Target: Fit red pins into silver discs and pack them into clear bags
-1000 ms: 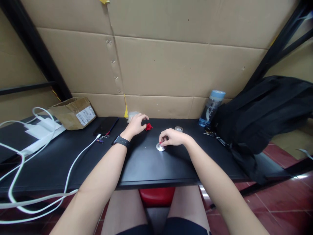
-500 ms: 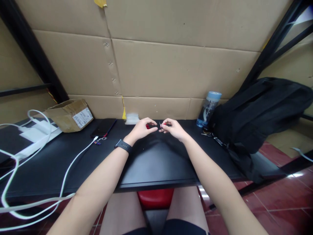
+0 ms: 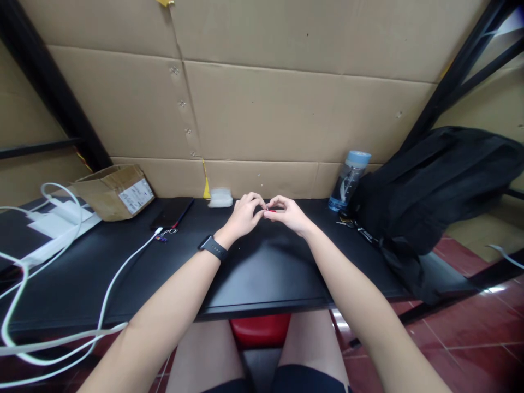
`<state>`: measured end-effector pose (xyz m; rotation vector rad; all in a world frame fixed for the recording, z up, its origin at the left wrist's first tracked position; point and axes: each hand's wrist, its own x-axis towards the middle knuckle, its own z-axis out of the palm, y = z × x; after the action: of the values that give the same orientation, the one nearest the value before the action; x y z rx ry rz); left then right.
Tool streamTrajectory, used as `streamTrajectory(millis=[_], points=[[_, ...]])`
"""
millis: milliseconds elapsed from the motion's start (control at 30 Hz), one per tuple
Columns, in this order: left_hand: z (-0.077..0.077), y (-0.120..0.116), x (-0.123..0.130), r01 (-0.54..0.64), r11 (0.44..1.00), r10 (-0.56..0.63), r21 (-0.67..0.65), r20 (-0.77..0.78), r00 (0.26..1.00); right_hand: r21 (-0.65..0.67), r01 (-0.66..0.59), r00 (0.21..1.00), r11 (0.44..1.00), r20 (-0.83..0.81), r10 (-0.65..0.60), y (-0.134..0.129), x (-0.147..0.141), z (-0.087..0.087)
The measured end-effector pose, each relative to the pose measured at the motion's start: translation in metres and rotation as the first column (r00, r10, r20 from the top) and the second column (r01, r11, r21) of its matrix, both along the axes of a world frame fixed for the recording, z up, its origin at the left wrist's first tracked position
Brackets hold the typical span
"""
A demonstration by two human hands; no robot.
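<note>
In the head view my two hands meet over the far middle of the black desk. My right hand (image 3: 289, 214) pinches a small red object (image 3: 272, 210) between thumb and fingers. A thin pale sliver stands up at its left end; its exact kind is too small to tell. My left hand (image 3: 245, 213), with a dark watch on the wrist, has thumb and fingertips closed against the sliver's side. Whatever those left fingers hold is hidden behind them.
Left on the desk are an open cardboard box (image 3: 110, 191), a dark phone (image 3: 172, 213) and white cables (image 3: 118, 273). A small clear plastic case (image 3: 220, 197) lies by the cardboard wall. At right stand a water bottle (image 3: 349, 183) and a black backpack (image 3: 438, 202).
My hands have come together; the left fingers closed in and moved right to meet the right fingertips. The red patch seen in my left hand is now hidden.
</note>
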<state>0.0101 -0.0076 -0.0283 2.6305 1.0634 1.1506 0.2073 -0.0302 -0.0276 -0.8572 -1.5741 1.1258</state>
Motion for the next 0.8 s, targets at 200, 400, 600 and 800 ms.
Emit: streamTrajectory(millis=[200,400,600,800], points=[[0.008,0.015,-0.028,-0.305,0.949,0.311,0.079,-0.082,0.947,0.099,0.166,0.978,0.981,0.113,-0.177,0.015,0.022,-0.001],[0.005,0.03,-0.06,-0.446,0.894,0.448,0.043,-0.151,0.882,0.325,0.361,0.708,0.874,0.515,-0.483,0.028,0.064,-0.005],[-0.003,0.029,-0.054,-0.46,0.886,0.46,0.058,-0.238,0.855,0.242,0.374,0.624,0.895,0.649,-0.436,0.035,0.09,-0.014],[-0.005,0.03,-0.051,-0.467,0.882,0.466,0.062,-0.271,0.842,0.166,0.345,0.642,0.924,0.677,-0.361,0.04,0.096,-0.019]])
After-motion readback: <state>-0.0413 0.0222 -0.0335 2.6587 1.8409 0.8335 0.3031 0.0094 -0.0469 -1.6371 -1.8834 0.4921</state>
